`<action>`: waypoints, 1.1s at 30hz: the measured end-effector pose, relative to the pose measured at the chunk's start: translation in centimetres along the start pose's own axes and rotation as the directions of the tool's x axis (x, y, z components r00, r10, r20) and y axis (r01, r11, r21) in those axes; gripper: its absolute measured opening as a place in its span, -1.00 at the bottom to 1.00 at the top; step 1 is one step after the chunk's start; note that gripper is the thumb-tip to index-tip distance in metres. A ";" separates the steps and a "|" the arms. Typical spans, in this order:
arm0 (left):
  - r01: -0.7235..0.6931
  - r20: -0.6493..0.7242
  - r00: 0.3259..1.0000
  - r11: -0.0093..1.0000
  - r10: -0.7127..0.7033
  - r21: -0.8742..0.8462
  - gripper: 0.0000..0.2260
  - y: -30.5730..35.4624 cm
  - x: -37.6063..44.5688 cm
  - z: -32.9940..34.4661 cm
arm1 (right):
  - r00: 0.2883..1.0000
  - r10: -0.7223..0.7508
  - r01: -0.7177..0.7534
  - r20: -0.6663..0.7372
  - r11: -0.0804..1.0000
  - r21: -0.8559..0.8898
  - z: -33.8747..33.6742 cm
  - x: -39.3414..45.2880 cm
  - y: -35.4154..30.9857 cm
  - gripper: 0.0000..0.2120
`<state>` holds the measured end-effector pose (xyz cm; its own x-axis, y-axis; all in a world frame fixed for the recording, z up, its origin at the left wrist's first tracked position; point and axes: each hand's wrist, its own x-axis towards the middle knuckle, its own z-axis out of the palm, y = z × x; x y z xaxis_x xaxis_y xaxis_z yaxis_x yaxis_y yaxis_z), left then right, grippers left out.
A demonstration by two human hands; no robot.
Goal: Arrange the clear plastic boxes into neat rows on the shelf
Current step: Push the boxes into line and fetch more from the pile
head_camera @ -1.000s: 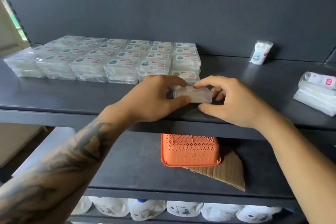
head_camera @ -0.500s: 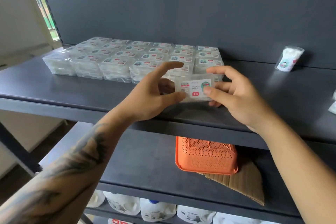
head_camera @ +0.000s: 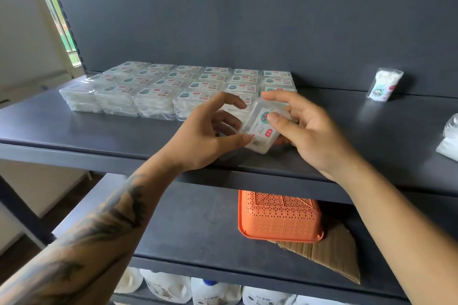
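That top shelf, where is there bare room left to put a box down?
The top shelf is bare between the stacked boxes and the cotton swab bag, and along its front left edge. It is crowded at the back left, and where both hands hold the clear box.

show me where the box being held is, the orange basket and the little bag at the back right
held box (head_camera: 263,126), head view, on its printed label
orange basket (head_camera: 278,218), head view, on its perforated upturned bottom
little bag (head_camera: 384,84), head view, on the middle of its front

soft daylight from window (head_camera: 53,7) at left; shelf (head_camera: 99,129) sheen; wide-angle edge bending; slight blur.
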<state>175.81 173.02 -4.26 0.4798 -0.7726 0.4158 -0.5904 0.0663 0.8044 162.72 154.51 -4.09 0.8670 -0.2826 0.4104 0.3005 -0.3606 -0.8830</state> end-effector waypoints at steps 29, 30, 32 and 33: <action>-0.014 -0.107 0.993 0.975 0.039 0.224 -0.38 -0.6 -0.9 0.3 | 0.994 -0.066 0.040 -0.090 0.963 -0.267 0.5 -1.3 0.2 -0.54; -0.014 -0.100 0.994 0.970 0.039 0.241 -0.38 -0.5 -1.0 0.4 | 0.990 -0.128 0.090 -0.061 0.900 -0.427 0.5 -1.8 0.1 -0.46; -0.011 -0.086 0.995 0.948 0.041 0.318 -0.35 -0.3 -1.0 0.6 | 0.973 -0.230 0.175 0.009 0.716 -0.675 0.7 -2.6 0.0 -0.43; -0.011 -0.079 0.996 0.926 0.044 0.378 -0.34 -0.1 -1.0 0.7 | 0.969 -0.247 0.184 0.024 0.652 -0.735 0.7 -2.8 0.0 -0.45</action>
<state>174.91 173.30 -5.03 0.5035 -0.7163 0.4831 -0.7969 -0.1688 0.5801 160.57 155.89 -5.39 0.7750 -0.1638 0.6103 0.0633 -0.9408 -0.3329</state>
